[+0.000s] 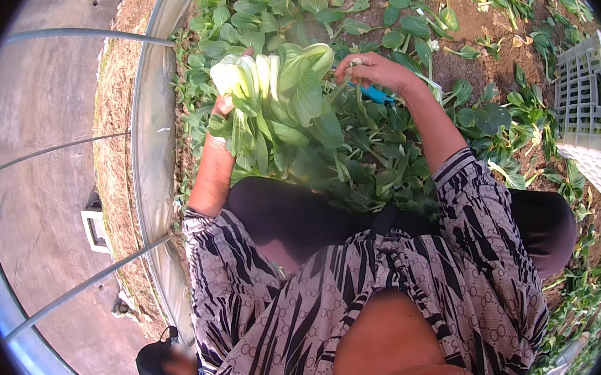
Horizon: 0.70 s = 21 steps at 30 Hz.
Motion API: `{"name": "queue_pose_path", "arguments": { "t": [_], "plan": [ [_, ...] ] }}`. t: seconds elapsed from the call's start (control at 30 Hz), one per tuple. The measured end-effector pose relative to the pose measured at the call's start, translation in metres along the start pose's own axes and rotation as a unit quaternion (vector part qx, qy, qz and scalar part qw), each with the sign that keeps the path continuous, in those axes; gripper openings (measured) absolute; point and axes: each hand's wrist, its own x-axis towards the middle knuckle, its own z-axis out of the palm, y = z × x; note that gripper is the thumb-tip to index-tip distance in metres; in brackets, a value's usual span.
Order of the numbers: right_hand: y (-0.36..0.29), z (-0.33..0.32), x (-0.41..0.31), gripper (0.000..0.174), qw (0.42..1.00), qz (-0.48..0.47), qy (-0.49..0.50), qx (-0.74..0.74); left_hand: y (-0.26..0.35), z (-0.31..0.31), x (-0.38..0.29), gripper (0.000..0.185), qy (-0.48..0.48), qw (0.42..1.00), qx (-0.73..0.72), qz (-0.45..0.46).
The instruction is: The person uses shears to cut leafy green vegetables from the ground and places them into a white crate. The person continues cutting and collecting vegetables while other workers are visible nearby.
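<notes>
My left hand (224,104) holds a bunch of bok choy (282,95), its pale stem bases towards the upper left and its leaves hanging down to the right; the bunch hides most of the fingers. Right of the bunch, my right hand (362,69) pinches a leaf stalk between thumb and fingers. A tool with a blue handle (376,95) lies against the palm side of that same hand; its working end is hidden. Below both hands, loose and growing green leaves (378,154) cover the ground in front of my knees.
White plastic crates (582,93) with greens stand at the right. Leafy plants (258,9) grow at the top, beside soil strewn with cut leaves. A plastic-film wall with metal tubes (147,120) runs along the left. Another person (160,366) is at the lower left.
</notes>
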Motion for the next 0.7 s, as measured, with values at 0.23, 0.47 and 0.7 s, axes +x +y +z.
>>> {"name": "queue_pose_path", "arguments": {
  "t": [0.23,0.47,0.7],
  "plan": [
    [0.020,0.036,0.016,0.076,0.959,-0.102,0.019,0.265,-0.004,-0.010,0.006,0.109,-0.042,0.999,0.002,0.006],
    [0.016,0.038,0.016,0.043,0.898,-0.101,0.067,0.423,-0.004,-0.025,0.006,0.094,-0.060,0.998,-0.002,-0.018],
    [0.017,0.004,-0.010,0.037,0.837,-0.114,0.092,0.528,0.004,-0.061,-0.002,0.049,0.146,0.988,-0.012,-0.053]
  ]
}}
